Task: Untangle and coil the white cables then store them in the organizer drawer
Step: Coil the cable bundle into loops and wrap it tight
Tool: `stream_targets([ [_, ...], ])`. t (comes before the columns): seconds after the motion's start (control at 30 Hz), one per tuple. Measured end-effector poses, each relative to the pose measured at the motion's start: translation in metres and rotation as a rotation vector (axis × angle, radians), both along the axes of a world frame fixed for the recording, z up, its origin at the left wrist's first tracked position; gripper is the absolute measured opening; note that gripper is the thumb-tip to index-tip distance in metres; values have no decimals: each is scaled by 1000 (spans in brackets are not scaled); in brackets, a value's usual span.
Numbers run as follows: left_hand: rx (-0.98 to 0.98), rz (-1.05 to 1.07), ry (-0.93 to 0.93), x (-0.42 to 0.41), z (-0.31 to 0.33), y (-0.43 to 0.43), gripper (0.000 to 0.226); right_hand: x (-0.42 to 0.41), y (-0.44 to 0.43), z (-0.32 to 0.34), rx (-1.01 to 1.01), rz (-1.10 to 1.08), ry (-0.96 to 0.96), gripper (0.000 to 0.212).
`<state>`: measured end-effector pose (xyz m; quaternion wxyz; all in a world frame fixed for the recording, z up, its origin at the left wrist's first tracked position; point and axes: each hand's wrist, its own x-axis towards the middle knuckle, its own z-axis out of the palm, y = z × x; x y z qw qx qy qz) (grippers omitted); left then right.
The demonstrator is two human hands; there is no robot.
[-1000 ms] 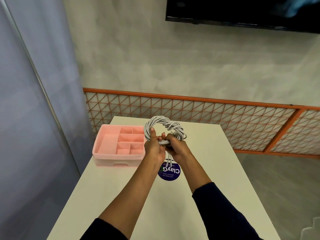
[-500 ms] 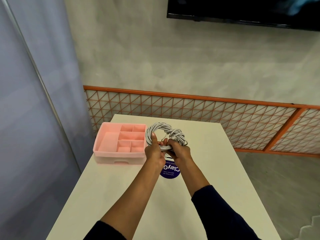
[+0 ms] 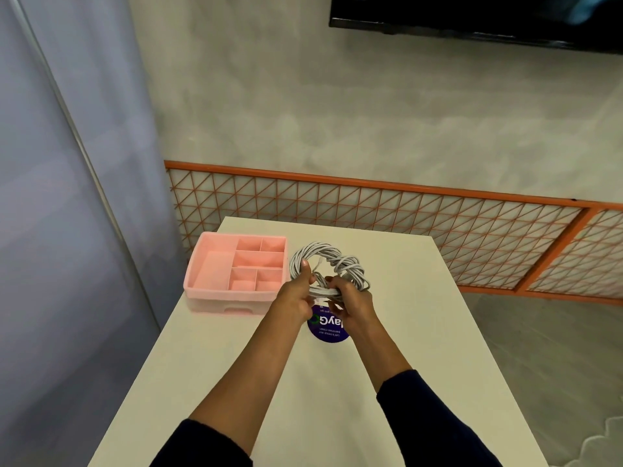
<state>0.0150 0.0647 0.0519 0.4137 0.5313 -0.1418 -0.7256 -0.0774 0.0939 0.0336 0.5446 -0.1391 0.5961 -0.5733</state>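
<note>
A white cable point(image 3: 340, 261) is wound into a round coil held above the middle of the white table point(image 3: 404, 348). My left hand point(image 3: 296, 294) grips the coil's near left side, thumb up along it. My right hand point(image 3: 354, 301) clasps the near bottom of the coil, where turns are wrapped around the bundle. A connector end pokes up inside the loop. The pink organizer drawer point(image 3: 215, 291) stands on the table to the left, its several compartments showing nothing inside.
A round dark blue sticker point(image 3: 328, 328) lies on the table under my hands. An orange lattice fence point(image 3: 438, 224) runs behind the table, with a grey wall above. A bluish partition point(image 3: 67, 197) stands close on the left. Floor lies to the right.
The coil and both hands have come down a little toward the table, and my right hand has shifted along the coil's lower edge. The drawer has not moved.
</note>
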Motion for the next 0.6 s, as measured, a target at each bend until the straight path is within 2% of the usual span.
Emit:
stream_targets([
  [0.17, -130, 20, -50, 1, -3, -3, 38, -1, 3, 4, 84, 122, 18, 29],
  [0.33, -231, 106, -130, -9, -6, -4, 26, -3, 4, 4, 110, 239, -26, 5],
  [0.4, -284, 128, -169, -9, -5, -5, 20, -6, 7, 4, 146, 298, -54, 6],
  [0.47, -347, 133, -256, -4, -4, -8, 20, -9, 10, 4, 175, 334, -19, 19],
  [0.53, -390, 84, -381, 3, -2, -11, 24, -12, 11, -1, 140, 273, 133, 59],
  [0.6, -415, -1, -490, 11, -2, -14, 31, -13, 13, 0, 15, 123, 425, 97],
])
